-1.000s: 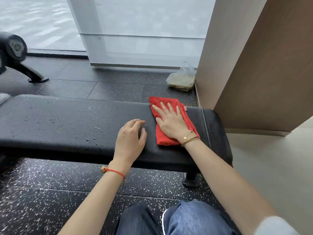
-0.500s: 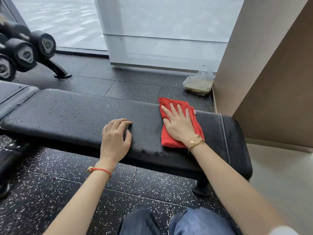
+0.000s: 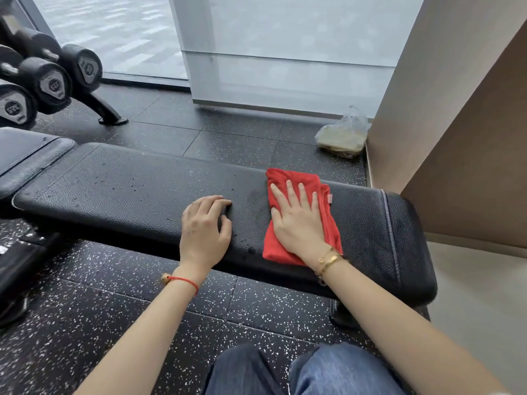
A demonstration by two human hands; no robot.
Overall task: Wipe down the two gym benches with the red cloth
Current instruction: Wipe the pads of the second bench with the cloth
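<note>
A black padded gym bench (image 3: 128, 195) runs across the view, speckled with droplets on its left half. A folded red cloth (image 3: 291, 181) lies on the bench's right part. My right hand (image 3: 296, 220) presses flat on the cloth, fingers spread. My left hand (image 3: 204, 229) rests on the bench's front edge just left of the cloth, fingers curled on the pad, holding nothing. A second black pad (image 3: 25, 155) adjoins the bench at the far left.
A rack of black dumbbells (image 3: 51, 81) stands at the back left. A clear plastic bag (image 3: 342, 135) lies on the floor by the beige wall (image 3: 456, 109) at right. Speckled rubber floor (image 3: 85, 323) surrounds the bench; my knees in jeans (image 3: 313, 372) are below.
The view has shifted left, bringing the dumbbells and more of the bench into sight. My right hand and the cloth have slid slightly left along the bench; my left hand also moved left.
</note>
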